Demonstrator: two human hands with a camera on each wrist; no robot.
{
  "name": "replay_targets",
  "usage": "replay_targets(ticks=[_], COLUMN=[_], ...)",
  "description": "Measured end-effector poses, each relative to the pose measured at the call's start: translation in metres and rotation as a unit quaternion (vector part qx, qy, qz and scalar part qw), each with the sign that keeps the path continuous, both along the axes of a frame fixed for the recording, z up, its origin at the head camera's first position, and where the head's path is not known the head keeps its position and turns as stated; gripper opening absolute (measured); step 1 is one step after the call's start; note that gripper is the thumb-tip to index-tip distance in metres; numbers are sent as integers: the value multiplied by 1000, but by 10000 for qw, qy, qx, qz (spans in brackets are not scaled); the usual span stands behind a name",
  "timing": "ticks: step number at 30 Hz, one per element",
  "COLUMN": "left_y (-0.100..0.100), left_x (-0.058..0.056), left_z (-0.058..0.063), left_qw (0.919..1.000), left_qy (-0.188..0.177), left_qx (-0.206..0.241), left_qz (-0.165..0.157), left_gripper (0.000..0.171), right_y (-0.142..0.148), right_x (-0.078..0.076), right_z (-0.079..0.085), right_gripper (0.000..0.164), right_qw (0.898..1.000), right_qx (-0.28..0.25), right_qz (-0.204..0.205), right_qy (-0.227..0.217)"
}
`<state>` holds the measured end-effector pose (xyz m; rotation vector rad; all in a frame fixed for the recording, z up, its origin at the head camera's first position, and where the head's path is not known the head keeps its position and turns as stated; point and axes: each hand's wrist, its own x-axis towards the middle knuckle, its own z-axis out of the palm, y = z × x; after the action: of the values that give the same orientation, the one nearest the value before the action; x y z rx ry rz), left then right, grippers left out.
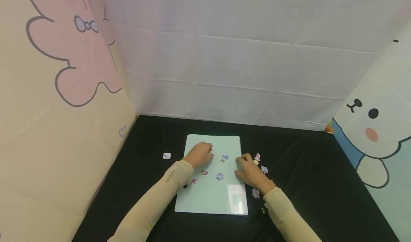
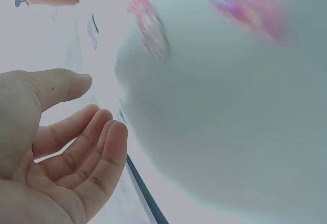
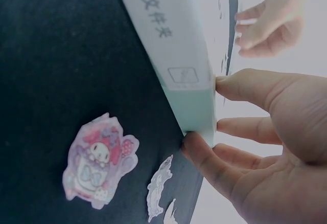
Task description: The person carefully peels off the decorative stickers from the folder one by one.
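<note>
A pale green file folder (image 1: 205,201) lies on the black tabletop, with several cartoon stickers on its cover, among them a purple one (image 1: 219,176) and a pink-red one (image 1: 204,172). Above the folder's upper left part is my left hand (image 1: 199,154), its fingertips beside a small sticker partly hidden by them. In the left wrist view a gap shows between thumb and loosely bent fingers, with nothing in it. My right hand (image 1: 252,172) holds the folder's right edge: thumb and fingers meet its top edge, and one finger comes down over the labelled spine (image 3: 163,45).
Right of the folder, several loose stickers lie on the black tabletop (image 1: 308,185), including a pink and purple character sticker (image 3: 99,162). One pale sticker (image 1: 166,156) lies to the left. Printed cloth walls (image 1: 224,63) enclose the back and sides.
</note>
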<state>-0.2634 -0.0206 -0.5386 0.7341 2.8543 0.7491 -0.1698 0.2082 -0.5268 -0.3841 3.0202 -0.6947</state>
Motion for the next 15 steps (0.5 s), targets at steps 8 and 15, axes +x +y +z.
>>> replay_targets(ticks=[8, 15], left_y=[37, 48], left_x=[-5, -4], left_z=[-5, -5], left_qw=[9975, 9951], left_qy=[143, 263], left_qx=[-543, -742], left_qz=[-418, -604], left_gripper=[29, 20], right_y=[2, 3], right_x=[-3, -5], right_z=[-5, -4], right_gripper=[44, 45], right_qw=[10000, 9999], right_qx=[11, 47], right_qz=[20, 66], right_qy=[84, 99])
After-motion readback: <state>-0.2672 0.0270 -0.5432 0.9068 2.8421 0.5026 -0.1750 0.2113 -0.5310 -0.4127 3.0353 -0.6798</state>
